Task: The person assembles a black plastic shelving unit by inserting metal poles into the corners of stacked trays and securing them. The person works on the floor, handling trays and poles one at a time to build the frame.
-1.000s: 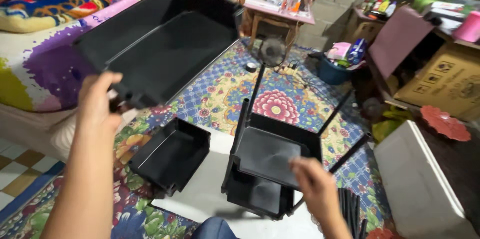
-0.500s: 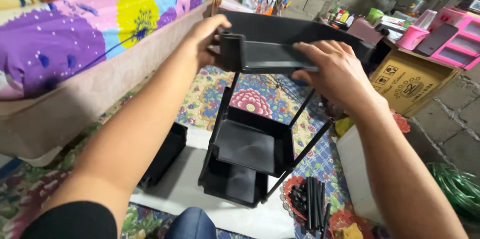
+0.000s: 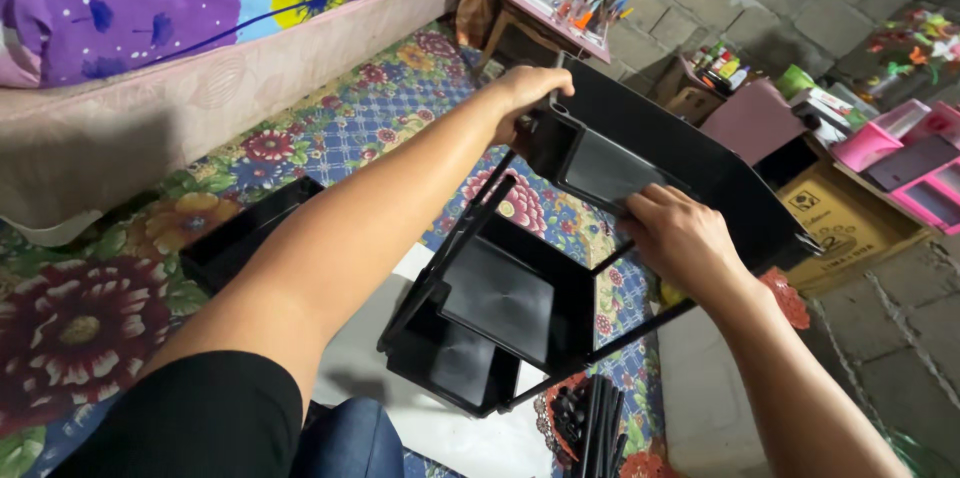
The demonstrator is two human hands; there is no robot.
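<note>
Black tray [image 3: 640, 153] gripped at far corner by left hand [image 3: 525, 98], near rim pinched by right hand [image 3: 680, 233]; likely light, stiff, smooth plastic above rack [image 3: 500, 323] posts.

Four black trays [image 3: 640, 153], two hands [image 3: 685, 238], one bundle of rods [image 3: 598, 423].

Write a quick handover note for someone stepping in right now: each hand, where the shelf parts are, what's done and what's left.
Left hand: grips the far corner of the black top tray.
Right hand: grips the tray's near edge.
The tray is held tilted above the rack, over the poles.
Done: two lower trays sit in the rack, which stands on a white sheet.
Left: the top tray is not yet seated on the poles. A spare tray lies on the floral rug, and loose rods lie beside the rack.
</note>
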